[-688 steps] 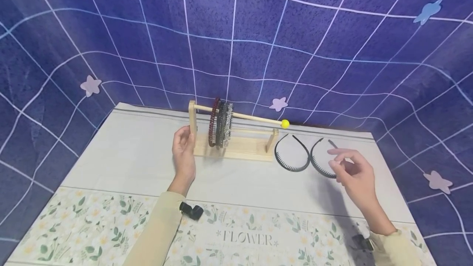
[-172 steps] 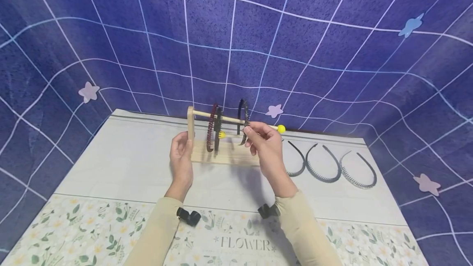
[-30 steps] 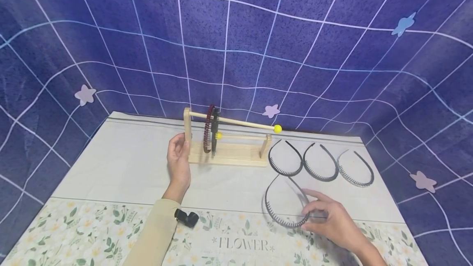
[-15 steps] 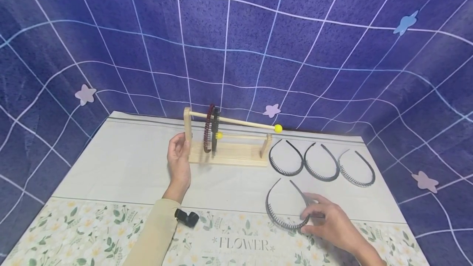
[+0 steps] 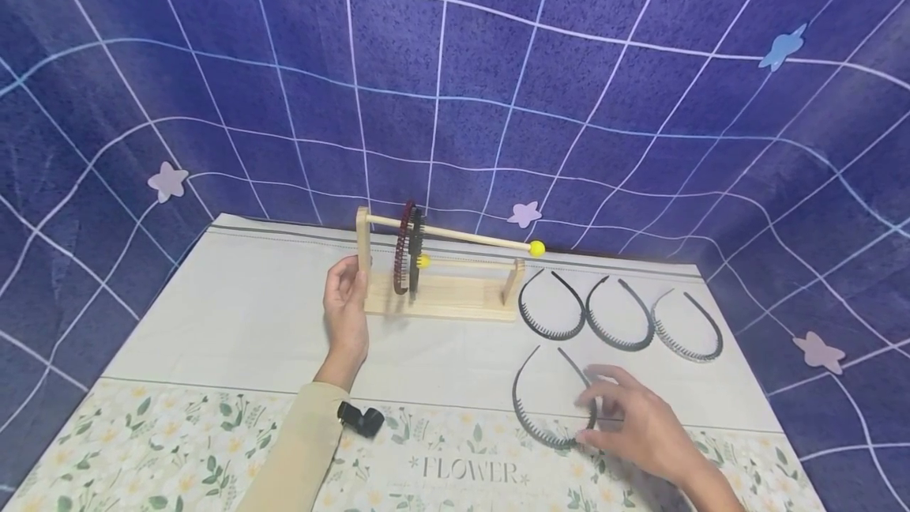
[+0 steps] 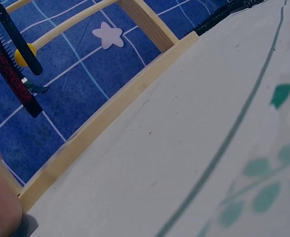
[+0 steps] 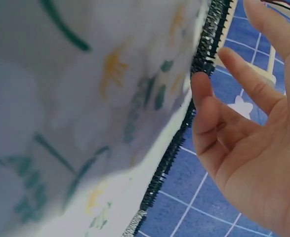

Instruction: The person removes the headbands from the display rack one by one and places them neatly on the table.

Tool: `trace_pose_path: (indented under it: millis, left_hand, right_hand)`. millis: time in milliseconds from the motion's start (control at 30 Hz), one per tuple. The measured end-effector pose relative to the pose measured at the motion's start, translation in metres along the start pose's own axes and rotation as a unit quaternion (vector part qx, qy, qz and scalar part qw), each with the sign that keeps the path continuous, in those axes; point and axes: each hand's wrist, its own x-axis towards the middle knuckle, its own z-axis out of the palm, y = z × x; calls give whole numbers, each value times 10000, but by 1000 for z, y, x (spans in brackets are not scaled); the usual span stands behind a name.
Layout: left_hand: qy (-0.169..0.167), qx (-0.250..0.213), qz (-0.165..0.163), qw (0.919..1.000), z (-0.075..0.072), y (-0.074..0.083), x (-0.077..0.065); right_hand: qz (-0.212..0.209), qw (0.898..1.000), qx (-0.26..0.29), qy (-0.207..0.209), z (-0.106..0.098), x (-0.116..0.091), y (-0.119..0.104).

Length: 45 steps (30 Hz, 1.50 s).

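Observation:
In the head view, my left hand (image 5: 346, 314) grips the left upright of a wooden headband stand (image 5: 462, 308). A dark red headband (image 5: 401, 259) and a black toothed one (image 5: 415, 255) hang on its upper rod. At the lower right, my right hand (image 5: 636, 421) is beside a dark glittery headband (image 5: 532, 427) lying on the tablecloth, its fingers loosely bent and spread. The right wrist view shows the fingertips close to that headband's toothed band (image 7: 172, 153), not wrapped around it; whether they touch is unclear.
Three headbands lie in a row right of the stand: a black one (image 5: 553, 336), another dark one (image 5: 618, 344) and a silvery one (image 5: 686, 354). Yellow balls cap the rods, the upper ball (image 5: 536, 248) pointing right. A blue gridded cloth (image 5: 455, 125) rises behind the table.
Since 5.7 s ago, my right hand has brought the glittery headband from the upper rod to the front of the table. Its fingers have just loosened from it. My left hand stays put.

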Motion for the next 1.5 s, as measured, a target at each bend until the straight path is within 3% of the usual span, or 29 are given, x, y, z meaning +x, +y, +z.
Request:
trace_pose_path:
  millis: [367, 733, 1000, 1167, 1367, 1500]
  left_hand:
    - [-22, -8, 9, 10000, 2, 1, 0]
    - [-84, 39, -71, 9999, 1, 2, -1]
    - [-91, -23, -78, 9999, 4, 4, -1]
    - [-58, 22, -51, 10000, 3, 4, -1]
    - [-21, 91, -89, 9999, 3, 4, -1]
    - [8, 95, -107, 9999, 3, 5, -1]
  right_hand:
    - [-656, 9922, 569, 892, -5, 20, -6]
    - [-580, 9755, 1604, 1387, -8, 53, -41]
    - [-569, 9353, 3159, 1488, -2, 74, -64]
    - [-106, 9104, 3888, 1413, 5, 85, -83]
    - [352, 8815, 4561, 1173, 14, 92, -106]
    - [472, 8696, 4794, 1085, 19, 98, -120]
